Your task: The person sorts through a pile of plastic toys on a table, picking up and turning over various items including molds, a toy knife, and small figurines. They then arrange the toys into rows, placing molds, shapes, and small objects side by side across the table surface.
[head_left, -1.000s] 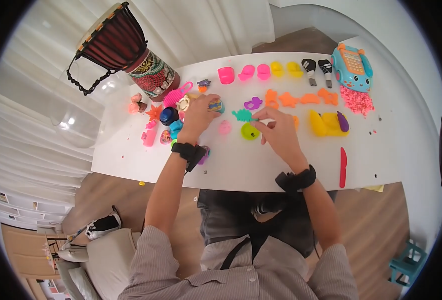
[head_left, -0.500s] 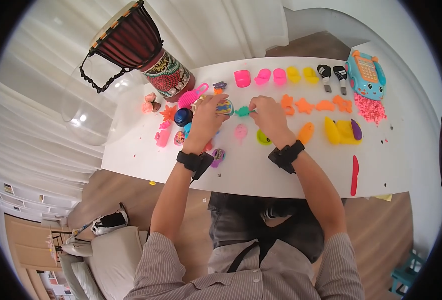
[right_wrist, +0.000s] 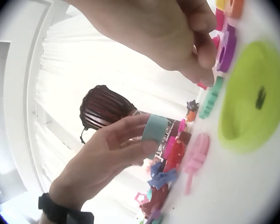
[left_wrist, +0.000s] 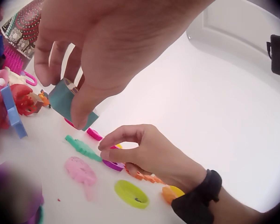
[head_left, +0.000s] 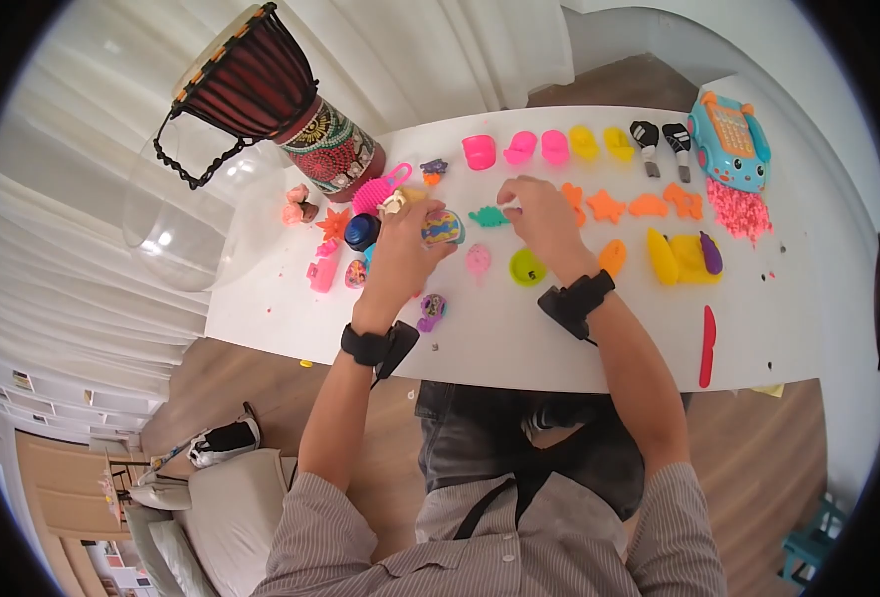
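Observation:
My left hand [head_left: 400, 249] grips a small teal container [left_wrist: 67, 105] by its sides, raised above the table; its yellow-and-blue patterned face [head_left: 443, 227] shows in the head view. My right hand [head_left: 549, 224] hovers low over the table, thumb and forefinger close together beside the tail end of a teal dinosaur-shaped piece [head_left: 487, 216], which lies flat. A purple ring-like piece [right_wrist: 227, 49] lies just beyond those fingers, hidden by the hand in the head view. Nearer me are a pink popsicle-shaped piece [head_left: 478, 259] and a lime-green round dish [head_left: 527, 267].
Left of my left hand, toys crowd together: a pink brush [head_left: 385, 189], a dark blue jar [head_left: 362, 232] and others, before a drum [head_left: 330, 149]. Orange shapes [head_left: 607, 207], a yellow piece [head_left: 693, 257], a red knife [head_left: 707, 346] and a toy phone [head_left: 733, 144] lie rightward.
My right hand brought the teal dinosaur piece leftward, set it down and let go, drawing back slightly right. My left hand keeps hold of the teal container, its patterned face now more visible.

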`<action>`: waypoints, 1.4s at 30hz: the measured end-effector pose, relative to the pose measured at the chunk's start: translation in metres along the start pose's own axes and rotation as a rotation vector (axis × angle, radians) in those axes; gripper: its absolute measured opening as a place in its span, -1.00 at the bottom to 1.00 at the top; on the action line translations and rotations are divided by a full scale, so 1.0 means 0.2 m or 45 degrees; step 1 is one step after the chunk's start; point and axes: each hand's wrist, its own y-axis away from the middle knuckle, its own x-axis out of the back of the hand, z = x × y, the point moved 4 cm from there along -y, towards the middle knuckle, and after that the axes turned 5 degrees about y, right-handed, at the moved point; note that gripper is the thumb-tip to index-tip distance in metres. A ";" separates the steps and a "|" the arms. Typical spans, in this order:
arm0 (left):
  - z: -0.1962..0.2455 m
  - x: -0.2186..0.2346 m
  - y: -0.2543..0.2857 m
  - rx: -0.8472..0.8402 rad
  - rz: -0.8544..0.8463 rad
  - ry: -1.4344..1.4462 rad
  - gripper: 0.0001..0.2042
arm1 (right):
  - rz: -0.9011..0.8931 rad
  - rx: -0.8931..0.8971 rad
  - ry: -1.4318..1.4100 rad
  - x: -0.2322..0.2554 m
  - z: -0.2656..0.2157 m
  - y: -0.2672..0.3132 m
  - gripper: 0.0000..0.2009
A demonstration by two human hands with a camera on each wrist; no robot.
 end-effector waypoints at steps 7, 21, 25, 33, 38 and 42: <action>0.18 -0.05 0.14 0.036 -0.205 -0.017 -0.46 | 0.246 -0.078 -0.166 0.14 0.12 -0.04 -0.84; 0.48 -0.25 0.38 -0.051 -0.469 0.142 -0.47 | 0.576 0.019 -0.399 0.31 -0.19 -0.01 -0.81; 0.56 -0.32 0.38 0.044 -0.499 0.178 -0.51 | 0.517 0.133 -0.562 0.40 -0.35 0.04 -0.81; 0.82 -0.69 0.35 -0.138 -0.530 0.303 -0.48 | 0.455 -0.036 -0.505 0.81 -0.15 -0.02 -0.77; 0.97 -0.82 0.32 -0.197 -0.552 0.317 -0.50 | 0.518 -0.259 -0.549 1.25 -0.03 0.03 -0.82; 1.02 -0.85 0.34 -0.143 -0.559 0.350 -0.49 | 0.579 -0.302 -0.439 1.51 0.33 0.17 -0.72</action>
